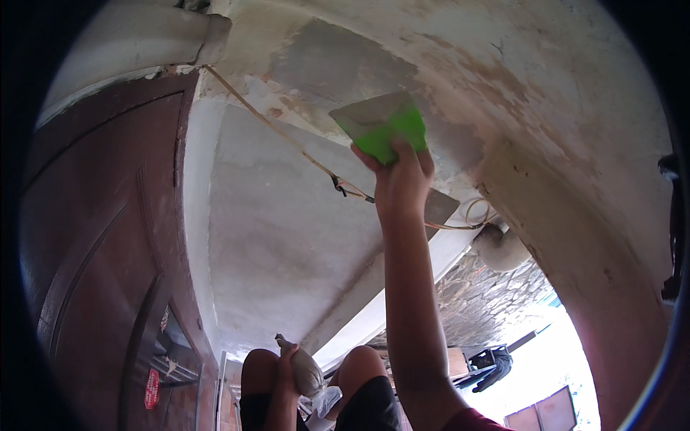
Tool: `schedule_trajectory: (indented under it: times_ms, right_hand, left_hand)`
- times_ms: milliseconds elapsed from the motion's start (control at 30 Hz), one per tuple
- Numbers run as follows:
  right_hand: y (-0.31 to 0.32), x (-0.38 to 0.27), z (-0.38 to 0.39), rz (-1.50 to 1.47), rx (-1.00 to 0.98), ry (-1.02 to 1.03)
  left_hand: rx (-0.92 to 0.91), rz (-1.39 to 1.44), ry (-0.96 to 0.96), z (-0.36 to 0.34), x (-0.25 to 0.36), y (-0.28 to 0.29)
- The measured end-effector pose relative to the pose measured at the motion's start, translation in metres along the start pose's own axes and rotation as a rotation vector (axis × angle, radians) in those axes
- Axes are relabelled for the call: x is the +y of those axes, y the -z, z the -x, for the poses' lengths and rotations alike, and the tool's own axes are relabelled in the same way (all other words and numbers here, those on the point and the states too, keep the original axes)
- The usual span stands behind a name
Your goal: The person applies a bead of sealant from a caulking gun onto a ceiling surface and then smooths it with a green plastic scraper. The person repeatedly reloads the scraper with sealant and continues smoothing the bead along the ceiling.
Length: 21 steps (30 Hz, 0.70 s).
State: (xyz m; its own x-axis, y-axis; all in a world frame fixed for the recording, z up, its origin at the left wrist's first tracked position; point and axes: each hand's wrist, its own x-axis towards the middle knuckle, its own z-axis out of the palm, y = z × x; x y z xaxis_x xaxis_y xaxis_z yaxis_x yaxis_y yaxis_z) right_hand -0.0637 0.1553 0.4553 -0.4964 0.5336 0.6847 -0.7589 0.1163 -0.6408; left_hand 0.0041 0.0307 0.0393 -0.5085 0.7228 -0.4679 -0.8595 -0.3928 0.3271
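My right hand (402, 172) is raised at the centre, gripping a green putty scraper (406, 133) with grey paste on its upper part. The scraper is over a patched, peeling plaster surface (453, 79); whether it touches is unclear. A darker grey patch (334, 57) lies just above the tool. Low in the picture, between my bare knees, my left hand (286, 370) is closed on a plastic bag of grey paste (307, 370), its narrow end pointing up. A pale cable (259, 118) runs diagonally behind my raised arm.
A brown panelled door (97, 230) fills the left side. A curved plaster edge (568, 223) is at the right, beside a round pale fitting (503, 248) and coiled cable. Stonework (510, 294), a dark bundled object (492, 370) and a bright opening show at the lower right.
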Motion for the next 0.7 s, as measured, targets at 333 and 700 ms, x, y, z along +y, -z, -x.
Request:
schedule_trajectory:
  times_ms: [333, 700]
  right_hand:
    - [0.06, -0.035, 0.079, -0.197, 0.083, -0.185]
    - [0.094, -0.053, 0.041, 0.106, 0.061, -0.199]
  left_hand:
    - [0.006, -0.069, -0.064, 0.013, -0.004, -0.014]
    - [0.018, -0.058, 0.147, -0.007, -0.046, -0.043]
